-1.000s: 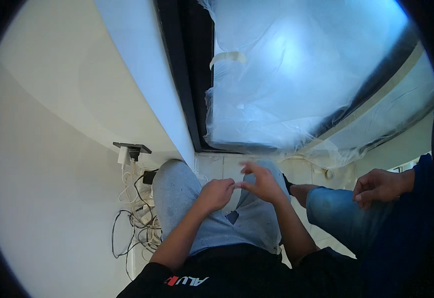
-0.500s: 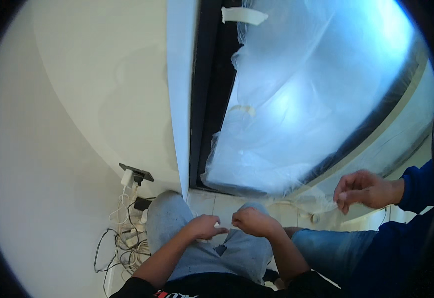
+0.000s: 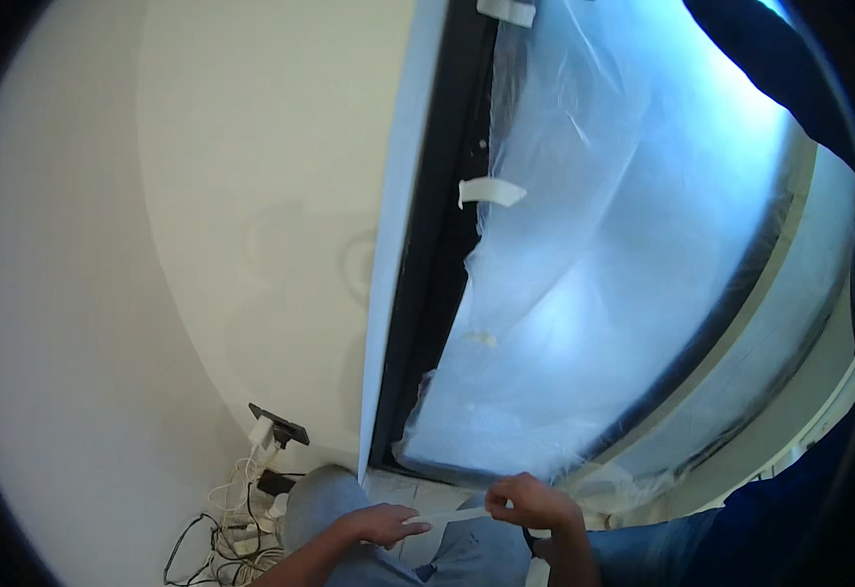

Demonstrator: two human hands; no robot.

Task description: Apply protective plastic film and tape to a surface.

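Observation:
A narrow strip of white tape (image 3: 450, 516) runs between my two hands, low in the picture above my knees. My left hand (image 3: 385, 525) pinches its left end between thumb and fingers. At the other end, my right hand (image 3: 535, 506) grips it with curled fingers. Ahead of me, a clear plastic sheet (image 3: 564, 284) covers a bright pane beside a black frame (image 3: 427, 225). One short piece of white tape (image 3: 492, 192) bridges the sheet's left edge and the frame, and another tape piece (image 3: 508, 11) sits higher up.
A wall socket (image 3: 278, 425) with plugs is on the cream wall at left. Beneath it lie tangled cables (image 3: 236, 548). Another person in dark blue (image 3: 770, 528) is close at my right, and a dark sleeve (image 3: 780, 68) crosses the upper right.
My view has shifted, so the frame and sheet sit lower. My hands have moved apart, with the strip now stretched between them. The other person's hand has left the sheet's lower right.

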